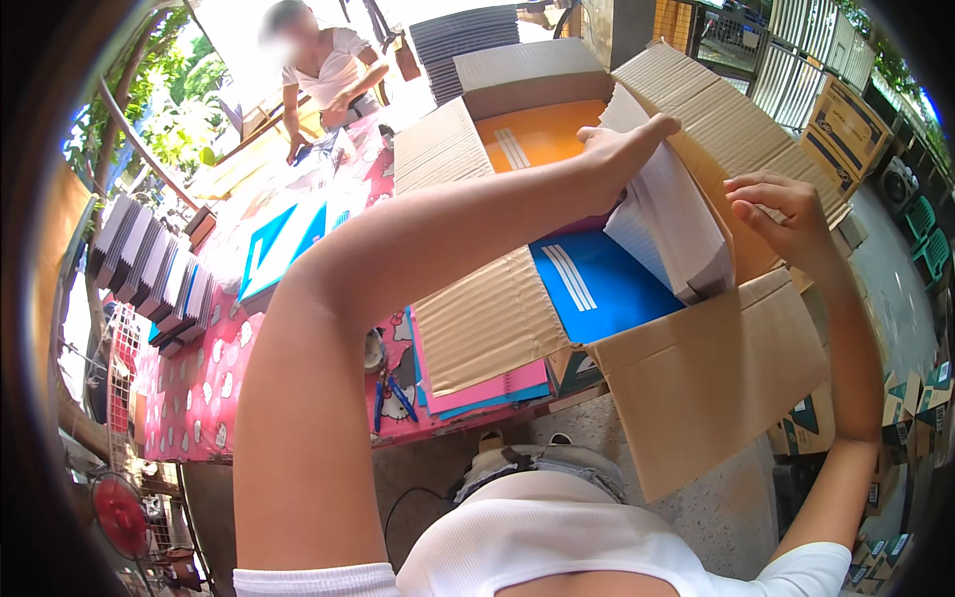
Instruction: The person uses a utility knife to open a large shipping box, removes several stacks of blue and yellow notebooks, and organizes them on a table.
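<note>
1. Standing outdoors on a concrete floor (716, 507), the person works at a table under a pink patterned cloth (214, 383), with the open cardboard box (716, 378) at its right end as the landmark.
2. Far left of the box, grey booklets (149, 269) stand in slanted rows; nearer it lie blue folders (284, 244), and pink and blue sheets (497, 386) stick out from under its near-left flap.
3. Beyond the box's far-left corner another person (328, 70) leans over the table; behind the box is a tall grey stack (458, 35).
4. The left hand (622, 149) reaches across the box, fingers closed on the top of a white bundle of books (667, 224) that stands tilted inside against the right wall.
5. The right hand (781, 209) hovers just right of the bundle over the box's right flap, fingers curled and loose; I cannot tell whether it touches the bundle.
6. Inside, an orange cover (532, 134) lies at the far end and a blue cover (597, 284) at the near end; the left forearm hides what lies between them.
7. The box's near flap hangs past the table edge toward the person; right of the box, printed cartons (846, 124) crowd the floor.
</note>
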The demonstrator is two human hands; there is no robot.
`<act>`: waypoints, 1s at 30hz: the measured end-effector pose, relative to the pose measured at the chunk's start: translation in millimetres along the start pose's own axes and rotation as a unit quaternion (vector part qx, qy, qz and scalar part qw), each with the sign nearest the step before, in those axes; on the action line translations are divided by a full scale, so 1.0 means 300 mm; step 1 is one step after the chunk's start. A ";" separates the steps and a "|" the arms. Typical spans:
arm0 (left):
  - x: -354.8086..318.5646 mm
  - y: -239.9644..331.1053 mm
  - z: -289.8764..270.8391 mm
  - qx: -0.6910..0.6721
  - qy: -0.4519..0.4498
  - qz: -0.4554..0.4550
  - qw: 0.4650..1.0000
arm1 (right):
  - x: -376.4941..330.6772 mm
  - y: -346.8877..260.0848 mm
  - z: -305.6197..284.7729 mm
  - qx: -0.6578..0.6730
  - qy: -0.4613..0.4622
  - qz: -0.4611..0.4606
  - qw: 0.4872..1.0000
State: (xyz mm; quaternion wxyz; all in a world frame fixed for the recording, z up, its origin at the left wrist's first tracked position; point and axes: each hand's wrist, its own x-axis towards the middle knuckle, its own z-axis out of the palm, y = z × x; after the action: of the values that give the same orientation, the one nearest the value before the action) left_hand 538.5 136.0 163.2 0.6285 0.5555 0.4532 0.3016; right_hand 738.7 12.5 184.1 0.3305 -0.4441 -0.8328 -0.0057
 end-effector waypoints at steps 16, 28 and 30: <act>-0.188 0.038 0.011 -0.202 -0.138 -0.031 0.969 | 0.059 -0.072 0.014 0.208 -0.072 0.236 0.946; -0.062 0.048 0.112 0.199 -0.092 0.031 0.975 | 0.010 0.009 -0.049 0.261 0.134 0.340 0.894; -0.049 0.041 0.114 0.267 -0.076 0.078 0.957 | 0.011 0.058 -0.074 0.228 0.081 0.346 0.906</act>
State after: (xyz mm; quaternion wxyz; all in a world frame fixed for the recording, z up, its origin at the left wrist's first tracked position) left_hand 565.0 111.0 177.6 0.4639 0.7580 0.4239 0.1745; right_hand 762.6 18.6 198.3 0.4706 -0.6147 -0.5756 0.2634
